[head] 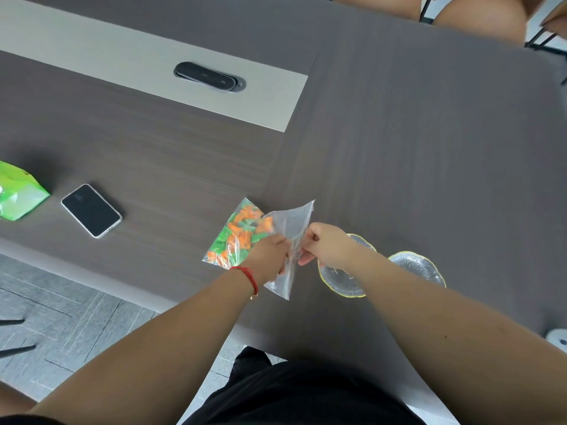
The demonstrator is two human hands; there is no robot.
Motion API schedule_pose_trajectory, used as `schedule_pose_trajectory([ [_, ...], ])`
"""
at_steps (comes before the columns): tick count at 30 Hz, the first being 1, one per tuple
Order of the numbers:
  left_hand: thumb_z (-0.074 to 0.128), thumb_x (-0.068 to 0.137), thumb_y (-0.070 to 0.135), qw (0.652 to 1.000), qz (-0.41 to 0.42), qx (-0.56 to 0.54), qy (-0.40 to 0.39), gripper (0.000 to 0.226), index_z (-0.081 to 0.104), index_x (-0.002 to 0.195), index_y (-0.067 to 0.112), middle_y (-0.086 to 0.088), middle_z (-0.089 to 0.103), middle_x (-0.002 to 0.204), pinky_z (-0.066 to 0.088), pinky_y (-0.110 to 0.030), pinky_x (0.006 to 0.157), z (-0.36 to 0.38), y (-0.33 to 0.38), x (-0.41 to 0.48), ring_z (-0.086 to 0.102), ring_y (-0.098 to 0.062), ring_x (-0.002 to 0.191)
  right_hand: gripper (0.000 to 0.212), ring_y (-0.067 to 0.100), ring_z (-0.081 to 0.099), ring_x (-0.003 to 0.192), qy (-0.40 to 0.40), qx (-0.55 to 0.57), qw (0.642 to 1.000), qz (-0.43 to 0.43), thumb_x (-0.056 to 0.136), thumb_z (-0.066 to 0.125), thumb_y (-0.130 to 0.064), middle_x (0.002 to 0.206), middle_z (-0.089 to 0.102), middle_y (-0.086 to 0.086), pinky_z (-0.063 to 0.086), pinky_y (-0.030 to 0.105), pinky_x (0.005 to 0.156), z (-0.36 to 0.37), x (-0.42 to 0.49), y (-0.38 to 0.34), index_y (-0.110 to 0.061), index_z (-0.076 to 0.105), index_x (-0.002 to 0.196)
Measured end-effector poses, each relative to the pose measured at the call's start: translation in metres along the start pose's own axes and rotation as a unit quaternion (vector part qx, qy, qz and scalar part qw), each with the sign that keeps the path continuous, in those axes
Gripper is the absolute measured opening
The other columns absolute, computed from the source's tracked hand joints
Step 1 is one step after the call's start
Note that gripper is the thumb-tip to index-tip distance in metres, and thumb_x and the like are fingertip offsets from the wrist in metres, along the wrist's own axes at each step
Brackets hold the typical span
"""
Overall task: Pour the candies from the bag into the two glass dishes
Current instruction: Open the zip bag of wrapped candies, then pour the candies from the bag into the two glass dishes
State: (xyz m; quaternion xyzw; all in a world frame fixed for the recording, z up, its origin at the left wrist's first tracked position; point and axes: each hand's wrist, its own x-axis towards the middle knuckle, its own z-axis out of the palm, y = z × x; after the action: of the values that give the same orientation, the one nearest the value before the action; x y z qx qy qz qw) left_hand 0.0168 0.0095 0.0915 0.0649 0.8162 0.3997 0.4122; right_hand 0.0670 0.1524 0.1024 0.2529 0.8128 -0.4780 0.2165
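A clear plastic bag [290, 222] lies on the dark table, with orange and green candies [242, 231] bunched in its left end. My left hand [270, 257] pinches the bag's open end from the left. My right hand [326, 245] pinches the same end from the right, fingers closed on the plastic. Two empty glass dishes with gold rims stand just right of the bag: the nearer dish [340, 280] is partly hidden under my right wrist, and the other dish [418, 266] sits beside it to the right.
A black phone [91, 210] lies face up at the left, with a green packet [15, 191] at the left edge. A black cable hatch [208, 76] sits in the table's pale strip. Another person's knees [478, 13] show at the far side.
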Motion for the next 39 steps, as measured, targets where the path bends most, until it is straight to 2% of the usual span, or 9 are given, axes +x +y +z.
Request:
schedule_pose_trajectory([
  [3, 0.041, 0.09, 0.003, 0.99, 0.009, 0.08, 0.114, 0.019, 0.06, 0.095, 0.003, -0.016, 0.061, 0.09, 0.043, -0.034, 0.068, -0.019, -0.014, 0.007, 0.057, -0.032, 0.081, 0.022, 0.02, 0.067, 0.069, -0.006, -0.162, 0.987, 0.02, 0.09, 0.048, -0.01, 0.067, 0.061, 0.0, 0.032, 0.021, 0.045, -0.006, -0.004, 0.014, -0.016, 0.039, 0.072],
  [8, 0.038, 0.087, 0.016, 0.953, 0.087, 0.13, 0.259, 0.032, 0.029, 0.058, 0.012, -0.004, 0.031, 0.056, 0.021, -0.033, 0.047, -0.052, -0.03, 0.0, 0.029, -0.025, 0.055, 0.005, 0.019, 0.05, 0.062, 0.074, -0.332, 0.94, 0.014, 0.089, 0.042, -0.014, 0.067, 0.047, -0.006, 0.025, 0.026, 0.047, -0.011, -0.007, 0.04, -0.014, 0.046, 0.086],
  [14, 0.044, 0.091, 0.019, 0.936, 0.22, 0.161, 0.222, 0.043, 0.022, 0.054, 0.019, 0.002, 0.026, 0.054, 0.02, -0.032, 0.047, -0.058, -0.002, -0.01, 0.025, -0.014, 0.049, 0.022, 0.027, 0.057, 0.095, 0.184, -0.277, 0.932, -0.144, 0.096, 0.049, -0.029, 0.106, 0.06, 0.003, 0.041, 0.033, 0.076, -0.005, -0.033, 0.016, -0.012, 0.055, 0.11],
  [17, 0.046, 0.093, 0.023, 0.935, 0.272, 0.122, 0.193, 0.035, 0.043, 0.061, 0.01, 0.001, 0.041, 0.061, 0.03, -0.022, 0.052, -0.057, 0.02, -0.016, 0.037, -0.012, 0.057, 0.057, 0.022, 0.057, 0.11, 0.068, -0.267, 0.934, -0.228, 0.085, 0.061, -0.053, 0.123, 0.064, 0.001, 0.04, 0.033, 0.094, 0.015, -0.047, -0.005, -0.018, 0.055, 0.129],
  [20, 0.047, 0.094, 0.024, 0.96, 0.248, -0.055, 0.116, 0.024, 0.062, 0.082, 0.01, 0.0, 0.06, 0.082, 0.04, -0.015, 0.067, -0.058, 0.04, -0.024, 0.053, -0.01, 0.076, 0.013, 0.023, 0.059, 0.082, 0.053, -0.207, 0.966, -0.148, 0.091, 0.056, -0.032, 0.088, 0.069, 0.001, 0.04, 0.028, 0.07, 0.025, -0.039, -0.024, -0.02, 0.057, 0.086],
  [22, 0.05, 0.091, 0.037, 0.966, 0.242, -0.08, 0.047, 0.017, 0.064, 0.1, 0.031, 0.009, 0.063, 0.109, 0.041, -0.019, 0.089, -0.067, 0.035, -0.019, 0.057, -0.004, 0.103, 0.022, 0.023, 0.059, 0.071, 0.075, -0.103, 0.984, -0.124, 0.093, 0.05, -0.022, 0.071, 0.066, 0.002, 0.043, 0.03, 0.066, 0.016, -0.033, -0.036, -0.013, 0.057, 0.074],
  [28, 0.08, 0.053, 0.049, 0.988, 0.119, 0.092, -0.034, 0.116, 0.01, 0.144, 0.032, 0.008, 0.037, 0.141, 0.037, -0.034, 0.105, -0.061, -0.024, -0.013, 0.04, -0.014, 0.129, 0.038, 0.017, 0.069, 0.068, 0.113, 0.005, 0.98, -0.166, 0.097, 0.044, -0.032, 0.068, 0.072, 0.003, 0.051, 0.029, 0.076, -0.015, -0.038, -0.09, -0.003, 0.065, 0.083],
  [31, 0.074, 0.073, 0.033, 0.986, 0.026, 0.151, -0.069, 0.093, 0.015, 0.144, 0.022, 0.002, 0.05, 0.126, 0.043, -0.026, 0.082, -0.027, -0.05, -0.022, 0.053, -0.016, 0.102, 0.038, 0.013, 0.068, 0.062, 0.115, -0.032, 0.974, -0.191, 0.098, 0.042, -0.033, 0.061, 0.069, -0.001, 0.048, 0.019, 0.069, -0.021, -0.044, -0.105, -0.011, 0.064, 0.077],
  [39, 0.067, 0.08, 0.012, 0.991, 0.026, -0.025, 0.132, 0.009, 0.059, 0.082, 0.018, 0.001, 0.068, 0.076, 0.051, -0.029, 0.067, -0.011, -0.071, -0.009, 0.068, -0.022, 0.075, 0.034, 0.012, 0.066, 0.056, 0.214, -0.001, 0.964, -0.158, 0.093, 0.043, -0.035, 0.059, 0.069, 0.005, 0.052, 0.036, 0.082, -0.064, -0.053, -0.083, -0.019, 0.067, 0.075],
])
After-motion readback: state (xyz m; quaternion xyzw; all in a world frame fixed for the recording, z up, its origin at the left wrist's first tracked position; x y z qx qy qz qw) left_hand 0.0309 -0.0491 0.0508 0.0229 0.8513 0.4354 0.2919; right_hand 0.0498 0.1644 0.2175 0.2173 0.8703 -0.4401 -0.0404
